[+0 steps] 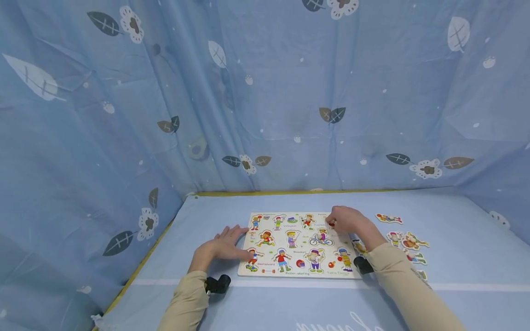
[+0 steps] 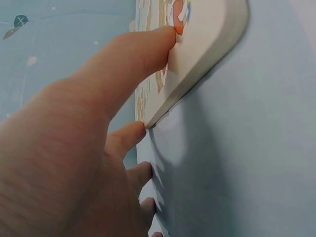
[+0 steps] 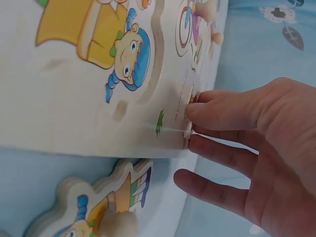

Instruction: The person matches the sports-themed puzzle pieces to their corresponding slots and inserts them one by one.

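A wooden puzzle board (image 1: 298,275) with cartoon children playing sports lies flat in front of me. My left hand (image 1: 219,246) is spread at its left edge. Its thumb (image 2: 158,44) presses the board's face beside the skateboarding figure (image 1: 251,259), while the other fingers reach along the edge. At the far right corner, the thumb and fingers of my right hand (image 1: 347,219) pinch a small puzzle piece (image 1: 331,224) low over the board. Most of that piece is hidden by the hand. A table tennis figure (image 3: 133,54) sits in its recess nearby.
Several loose puzzle pieces lie right of the board, including a red and yellow one (image 1: 389,218) and an orange one (image 1: 414,240). Another knobbed piece (image 3: 74,212) lies close along the board's right edge. A blue patterned curtain (image 1: 290,138) hangs behind the cloth-covered table (image 1: 265,303).
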Motion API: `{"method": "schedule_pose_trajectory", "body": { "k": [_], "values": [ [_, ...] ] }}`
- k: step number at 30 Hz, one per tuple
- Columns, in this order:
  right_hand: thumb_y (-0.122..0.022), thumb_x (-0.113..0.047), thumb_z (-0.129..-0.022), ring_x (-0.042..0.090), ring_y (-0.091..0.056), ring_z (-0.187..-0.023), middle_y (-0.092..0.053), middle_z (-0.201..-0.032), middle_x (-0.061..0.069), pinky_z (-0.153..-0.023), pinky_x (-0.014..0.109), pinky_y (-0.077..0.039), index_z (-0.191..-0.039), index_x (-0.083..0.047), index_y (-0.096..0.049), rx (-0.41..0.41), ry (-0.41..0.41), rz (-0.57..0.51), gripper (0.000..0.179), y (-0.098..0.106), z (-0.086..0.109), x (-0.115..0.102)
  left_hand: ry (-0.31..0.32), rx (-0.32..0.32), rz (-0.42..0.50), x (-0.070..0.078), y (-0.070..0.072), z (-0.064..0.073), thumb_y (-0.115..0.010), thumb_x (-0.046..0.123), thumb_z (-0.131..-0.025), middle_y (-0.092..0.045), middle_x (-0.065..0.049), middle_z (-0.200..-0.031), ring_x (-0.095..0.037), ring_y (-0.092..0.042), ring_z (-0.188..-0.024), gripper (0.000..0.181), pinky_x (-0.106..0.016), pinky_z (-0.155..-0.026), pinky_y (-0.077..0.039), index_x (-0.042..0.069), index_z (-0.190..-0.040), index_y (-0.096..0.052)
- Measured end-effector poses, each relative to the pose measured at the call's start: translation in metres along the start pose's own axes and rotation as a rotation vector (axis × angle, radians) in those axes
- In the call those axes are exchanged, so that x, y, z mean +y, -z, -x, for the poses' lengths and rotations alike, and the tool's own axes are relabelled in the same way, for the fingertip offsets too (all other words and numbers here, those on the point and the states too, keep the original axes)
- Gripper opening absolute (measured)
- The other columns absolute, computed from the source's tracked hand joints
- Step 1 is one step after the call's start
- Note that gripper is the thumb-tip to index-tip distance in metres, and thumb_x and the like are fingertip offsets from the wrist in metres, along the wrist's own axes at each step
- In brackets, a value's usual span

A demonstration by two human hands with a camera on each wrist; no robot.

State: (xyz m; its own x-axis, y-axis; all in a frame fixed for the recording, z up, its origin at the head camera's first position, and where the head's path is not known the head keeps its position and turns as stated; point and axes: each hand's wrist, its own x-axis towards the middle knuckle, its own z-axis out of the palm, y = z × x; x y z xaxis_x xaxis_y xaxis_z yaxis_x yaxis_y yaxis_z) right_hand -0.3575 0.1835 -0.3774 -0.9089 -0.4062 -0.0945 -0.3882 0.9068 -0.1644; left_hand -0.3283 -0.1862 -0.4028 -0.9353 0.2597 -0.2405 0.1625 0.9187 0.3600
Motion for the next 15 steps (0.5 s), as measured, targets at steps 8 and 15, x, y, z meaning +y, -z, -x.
{"method": "schedule_pose_trajectory", "body": {
  "k": [8,15],
  "values": [
    [-0.057,0.008,-0.086,0.022,-0.049,-0.085,-0.058,-0.109,0.014,-0.07,0.034,-0.038,-0.132,-0.002,-0.063,-0.023,0.009,-0.086,0.047,-0.0024,0.002,0.005,0.003,0.012,0.0,-0.0056,-0.0039,-0.0061,-0.072,0.061,-0.076,-0.021,-0.013,-0.164,-0.039,-0.008,-0.152,0.093,-0.061,-0.121,-0.009,0.022,-0.153,-0.037],
    [-0.059,0.002,-0.088,0.028,-0.056,-0.101,-0.057,-0.121,0.019,-0.076,0.037,-0.045,-0.135,-0.001,-0.059,-0.031,0.012,-0.139,0.048,-0.0057,0.0072,0.0082,0.001,-0.002,-0.009,-0.0048,-0.0033,-0.0061,-0.071,0.062,-0.075,-0.021,-0.013,-0.164,-0.04,-0.008,-0.151,0.094,-0.062,-0.12,-0.009,0.023,-0.153,-0.037]
  ]
}}
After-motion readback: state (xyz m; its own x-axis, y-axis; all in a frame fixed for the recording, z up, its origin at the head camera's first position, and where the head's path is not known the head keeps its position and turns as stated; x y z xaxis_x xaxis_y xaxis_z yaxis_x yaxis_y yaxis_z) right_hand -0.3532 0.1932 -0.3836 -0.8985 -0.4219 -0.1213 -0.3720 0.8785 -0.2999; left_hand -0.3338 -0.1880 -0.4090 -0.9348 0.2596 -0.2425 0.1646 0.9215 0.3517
